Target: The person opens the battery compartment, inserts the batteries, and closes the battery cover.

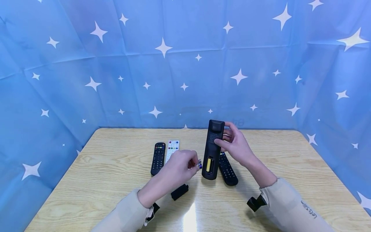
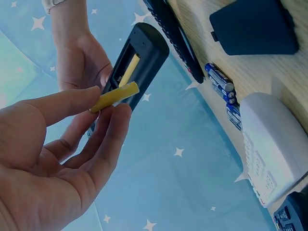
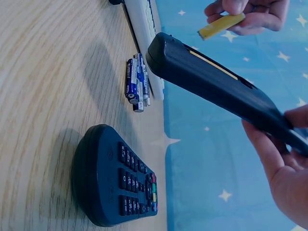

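Observation:
My right hand point(image 1: 238, 145) holds a black remote control point(image 1: 214, 148) upright by its upper part, back side facing me. Its battery compartment is uncovered, and one yellow battery point(image 1: 208, 165) lies in it beside a bare slot. Between thumb and fingers, my left hand point(image 2: 72, 144) pinches a second yellow battery point(image 2: 114, 97), close to the remote's compartment and apart from it in the right wrist view. The head view hides this battery behind the left hand's fingers. On the table below lies a black battery cover point(image 1: 179, 192).
Several blue-and-silver batteries point(image 3: 137, 83) lie together on the wooden table point(image 1: 116, 161). A black remote point(image 1: 158, 158) and a white remote point(image 1: 173, 147) lie to the left, the white one partly behind my left hand. Another black remote point(image 1: 228, 169) lies just right of the held one.

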Motion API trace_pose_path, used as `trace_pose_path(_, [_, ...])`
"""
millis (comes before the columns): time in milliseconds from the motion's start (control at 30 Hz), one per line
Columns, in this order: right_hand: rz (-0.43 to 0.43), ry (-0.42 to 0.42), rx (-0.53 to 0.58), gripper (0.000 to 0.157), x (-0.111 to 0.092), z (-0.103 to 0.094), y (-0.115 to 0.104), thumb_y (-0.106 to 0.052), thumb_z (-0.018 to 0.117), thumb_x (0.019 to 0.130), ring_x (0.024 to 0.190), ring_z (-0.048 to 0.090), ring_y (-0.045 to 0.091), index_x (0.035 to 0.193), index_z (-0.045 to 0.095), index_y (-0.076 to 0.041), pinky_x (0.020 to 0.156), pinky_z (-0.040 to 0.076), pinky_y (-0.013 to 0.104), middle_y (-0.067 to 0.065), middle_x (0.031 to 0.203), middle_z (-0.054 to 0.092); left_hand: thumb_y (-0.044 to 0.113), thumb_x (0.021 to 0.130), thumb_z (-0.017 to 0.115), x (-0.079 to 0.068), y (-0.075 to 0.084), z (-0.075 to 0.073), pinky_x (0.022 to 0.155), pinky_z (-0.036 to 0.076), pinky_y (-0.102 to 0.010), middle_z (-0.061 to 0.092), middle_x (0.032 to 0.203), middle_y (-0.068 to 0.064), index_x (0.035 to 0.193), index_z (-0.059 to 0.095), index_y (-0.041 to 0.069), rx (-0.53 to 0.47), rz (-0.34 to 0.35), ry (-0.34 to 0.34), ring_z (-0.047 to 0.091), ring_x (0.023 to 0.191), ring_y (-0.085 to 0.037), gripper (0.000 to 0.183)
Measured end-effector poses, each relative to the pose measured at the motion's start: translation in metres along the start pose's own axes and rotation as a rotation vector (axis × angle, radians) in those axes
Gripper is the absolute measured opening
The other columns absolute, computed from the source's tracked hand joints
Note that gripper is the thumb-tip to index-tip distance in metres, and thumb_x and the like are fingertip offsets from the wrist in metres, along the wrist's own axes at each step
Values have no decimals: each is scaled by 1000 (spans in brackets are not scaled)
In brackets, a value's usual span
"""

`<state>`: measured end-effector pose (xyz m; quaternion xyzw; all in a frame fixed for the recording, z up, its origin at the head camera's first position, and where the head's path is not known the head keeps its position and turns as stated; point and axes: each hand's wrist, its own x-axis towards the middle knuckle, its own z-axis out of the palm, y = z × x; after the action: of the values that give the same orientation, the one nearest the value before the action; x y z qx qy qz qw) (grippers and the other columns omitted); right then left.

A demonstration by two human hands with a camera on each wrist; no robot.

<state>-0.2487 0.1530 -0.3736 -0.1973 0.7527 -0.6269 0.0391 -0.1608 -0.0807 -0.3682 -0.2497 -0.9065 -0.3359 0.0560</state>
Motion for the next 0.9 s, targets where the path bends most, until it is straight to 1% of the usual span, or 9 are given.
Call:
trace_pose_path(200, [-1,-3,8,60,0,0,1,-4,68,97,102,68,22,148,38,-5,71,61,38,26,127,61,2,88,79,-2,3,0,63,52,-17,66,82,4,79,63,14,-21,51,11,61,71,-2,23])
trace_pose_path(433, [-3,-8,9,61,1,0,2,-5,68,98,103,67,21,150,37,-6,71,61,38,25,128,60,-2,86,80,-1,6,3,64,53,-15,67,80,3,77,64,12,-69,92,14,62,71,-1,23])
trace_pose_path(567, [-1,-8,10,61,1,0,2,-6,68,98,104,67,21,150,37,-5,72,61,38,25,129,60,-2,85,82,-1,7,5,64,52,-14,67,80,1,77,64,11,-80,113,25,62,71,0,24])
trace_pose_path(700, [-1,-9,11,61,0,1,1,-7,68,98,104,67,21,150,37,-6,72,61,39,25,129,60,-1,84,83,-1,7,7,65,53,-14,67,82,0,77,65,10,-79,122,23,63,72,-1,23])
trace_pose_path(900, [8,-12,40,61,0,2,-1,-5,67,98,103,68,20,151,36,-5,72,61,39,26,129,59,1,84,84,-1,7,9,65,51,-13,65,81,2,77,65,11,-49,134,5,61,72,0,23])
